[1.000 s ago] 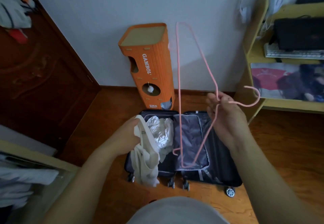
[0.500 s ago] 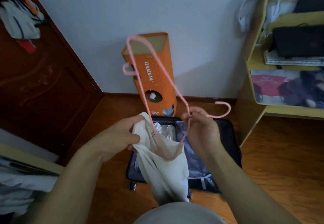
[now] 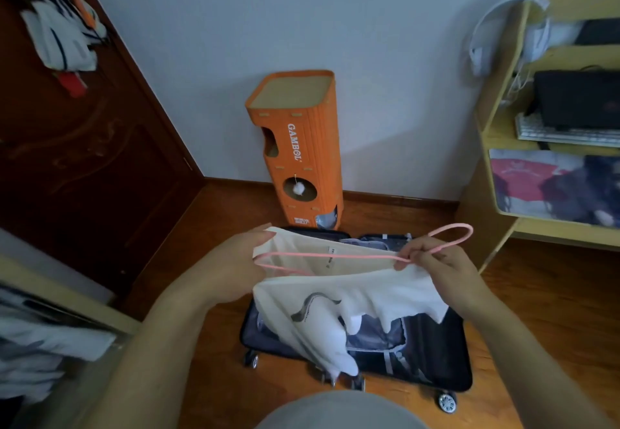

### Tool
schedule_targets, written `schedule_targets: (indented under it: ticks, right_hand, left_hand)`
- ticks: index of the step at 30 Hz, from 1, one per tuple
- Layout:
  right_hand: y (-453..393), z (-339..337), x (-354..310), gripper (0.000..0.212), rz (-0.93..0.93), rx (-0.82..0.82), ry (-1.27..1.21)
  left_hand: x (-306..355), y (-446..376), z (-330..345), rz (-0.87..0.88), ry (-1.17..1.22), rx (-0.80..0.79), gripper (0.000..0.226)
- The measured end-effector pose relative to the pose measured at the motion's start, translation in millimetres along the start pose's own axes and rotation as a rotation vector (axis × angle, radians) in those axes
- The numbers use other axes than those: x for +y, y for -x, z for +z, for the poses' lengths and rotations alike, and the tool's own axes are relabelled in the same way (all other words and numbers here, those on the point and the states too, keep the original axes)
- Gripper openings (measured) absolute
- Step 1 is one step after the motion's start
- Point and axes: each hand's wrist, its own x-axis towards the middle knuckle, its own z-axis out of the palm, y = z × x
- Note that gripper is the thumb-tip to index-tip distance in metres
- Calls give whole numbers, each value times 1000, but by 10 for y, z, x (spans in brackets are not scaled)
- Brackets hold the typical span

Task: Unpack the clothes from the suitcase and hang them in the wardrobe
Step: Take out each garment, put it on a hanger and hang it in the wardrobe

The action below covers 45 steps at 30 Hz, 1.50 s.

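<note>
A cream shirt (image 3: 335, 281) is held up at the centre of the frame, above the open suitcase (image 3: 432, 358) that lies on the wood floor (image 3: 553, 311) in the lower middle. The shirt's left edge is gripped by the left hand (image 3: 235, 267), its fingers curled round the cloth near the opening. A pink hanger (image 3: 322, 257) is pinched at its neck by the right hand (image 3: 439, 267), thumb and fingertips closed on the wire just below the hook, which points to the upper right. The hanger lies almost level, its far end reaching the left hand, and part of its wire is seen inside the shirt's opening. The lower part of the shirt hangs down over the suitcase, hiding part of its lining. Small wheels are seen along the suitcase's near edge.

An orange box (image 3: 302, 147) marked GAMBOL stands against the white wall behind the suitcase. A dark wooden door (image 3: 84, 147) fills the upper left of the frame. A yellow shelf (image 3: 496, 100) with dark items and a keyboard is seen at the right edge. Pale cloth lies blurred at the lower left.
</note>
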Motion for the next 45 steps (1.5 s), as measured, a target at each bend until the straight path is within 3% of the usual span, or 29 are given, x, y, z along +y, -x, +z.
schedule_targets:
  ticks: [6, 9, 12, 13, 15, 17, 18, 21, 24, 26, 30, 34, 37, 40, 43, 45]
  right_hand:
    - [-58, -3, -135, 26, -132, 17, 306]
    - [-104, 155, -382, 19, -269, -75, 474]
    - [-153, 339, -678, 19, -364, -222, 451]
    - [-169, 342, -751, 20, -377, -227, 428]
    - [-199, 253, -844, 19, -350, -193, 357]
    - [-207, 142, -909, 17, -305, -165, 270]
    - [-209, 97, -950, 17, -290, -167, 236]
    - [-244, 84, -1049, 15, -277, -206, 232]
    - [-264, 93, -1082, 4, -307, -241, 154]
    - [-258, -25, -1005, 20, -294, -244, 131]
    - [-197, -310, -646, 21, -211, -176, 379]
    - [-149, -312, -473, 25, -189, -64, 278]
    - [-163, -224, -539, 36, -256, -28, 312]
    - [-232, 18, -572, 52, -369, -57, 524]
    - [-293, 138, -604, 44, -520, 15, 600]
    - [-334, 45, -639, 39, -569, 136, 580]
  left_hand:
    - [113, -65, 76, -10, -329, 151, 53]
    - [410, -60, 178, 223, -225, 104, 27]
    - [673, 11, 442, 392, 68, -109, 54]
    - [698, 44, 471, 415, 176, -64, 64]
    - [562, 57, 405, 436, 315, 242, 56]
    - [285, 28, 296, 471, 137, 538, 36]
    - [175, 13, 270, 478, -36, 567, 31]
    - [24, -76, 372, 529, -426, 428, 39]
    - [44, -86, 393, 548, -365, 555, 39]
    - [-35, -58, 307, 493, -223, 641, 42]
    - [-290, -1, 103, 419, -161, 594, 47]
    - [-442, -20, -37, 457, -210, 570, 45]
    - [-450, -18, -117, 505, -195, 609, 40]
    - [-333, -24, -110, 581, -231, 579, 39]
    - [-318, -10, -143, 587, -335, 589, 39]
    - [-475, -5, -236, 491, -432, 639, 32]
